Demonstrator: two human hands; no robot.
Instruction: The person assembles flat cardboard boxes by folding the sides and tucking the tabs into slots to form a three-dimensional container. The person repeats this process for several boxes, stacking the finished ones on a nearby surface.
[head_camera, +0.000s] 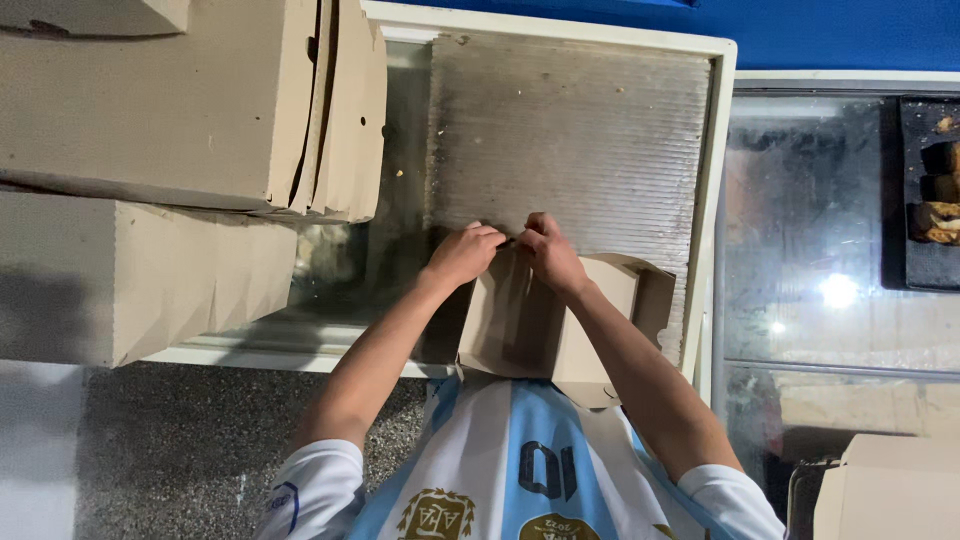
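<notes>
Nearest the camera, a half-folded brown cardboard box (545, 325) with matte, creased panels leans against the person's striped shirt at the near edge of a glass-topped counter (720, 200). Both forearms reach forward. Left hand (462, 255) and right hand (550, 252) sit close together, fingers curled, pinching its far top edge. Its long axis runs away from the body. Stacked flat cardboard boxes (190, 100) fill the counter's left side.

Half-folded cardboard box (545, 325) on glass counter (580, 140), under both hands; stacked flat boxes (170, 100) left, tray (930, 190) far right.
</notes>
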